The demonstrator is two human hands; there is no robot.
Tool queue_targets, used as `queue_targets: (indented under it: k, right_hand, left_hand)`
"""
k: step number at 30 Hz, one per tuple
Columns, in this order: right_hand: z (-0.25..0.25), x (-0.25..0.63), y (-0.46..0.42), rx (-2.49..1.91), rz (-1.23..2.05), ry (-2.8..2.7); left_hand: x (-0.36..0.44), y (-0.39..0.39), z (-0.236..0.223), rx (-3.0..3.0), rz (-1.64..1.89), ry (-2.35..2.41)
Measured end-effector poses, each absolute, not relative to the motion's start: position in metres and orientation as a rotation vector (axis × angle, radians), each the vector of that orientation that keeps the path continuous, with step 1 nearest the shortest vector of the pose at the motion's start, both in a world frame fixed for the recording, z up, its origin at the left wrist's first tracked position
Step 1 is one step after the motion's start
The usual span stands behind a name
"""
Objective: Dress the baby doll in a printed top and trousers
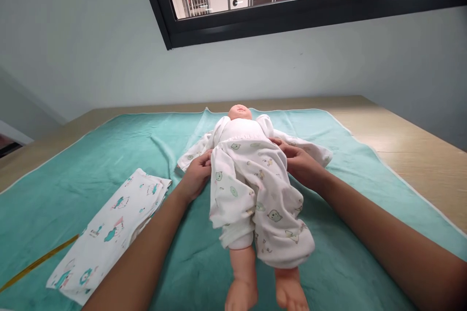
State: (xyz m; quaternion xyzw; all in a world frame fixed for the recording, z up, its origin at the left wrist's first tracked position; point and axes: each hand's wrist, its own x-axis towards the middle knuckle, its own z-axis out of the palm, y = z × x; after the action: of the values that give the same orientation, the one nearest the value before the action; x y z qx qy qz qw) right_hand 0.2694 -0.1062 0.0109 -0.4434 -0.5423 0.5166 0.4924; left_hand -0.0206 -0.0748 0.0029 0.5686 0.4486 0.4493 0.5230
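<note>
A baby doll (241, 112) lies on its back, feet towards me, in a white top (242, 129) and pale baby trousers (260, 180) printed with small animals. One trouser leg is bunched above the ankle on the left. My left hand (199, 175) is closed at the left hip, its fingertips partly hidden against the trousers. On the opposite side, my right hand (301, 163) pinches the trousers near the waist. A printed white garment (195, 153) spreads out from under the doll on both sides.
A folded white printed cloth (113, 228) lies to the left, with a yellow tape measure (40, 262) running out from it. Beneath everything is a green blanket (131, 141) on a wooden table (412, 155). Behind stand a wall and a dark-framed window (292, 24).
</note>
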Motion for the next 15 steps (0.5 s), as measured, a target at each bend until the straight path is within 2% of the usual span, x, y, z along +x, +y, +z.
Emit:
queue_targets:
  k: [7,15]
  right_hand:
    - [0.009,0.271,-0.106,-1.046,1.306,-1.243]
    - [0.004,0.271,-0.105,-0.995,1.368,-1.180]
  left_hand:
    - [-0.018,-0.074,-0.006,1.400,1.109,1.116]
    - [-0.007,-0.070,-0.007,1.188,1.321,1.131]
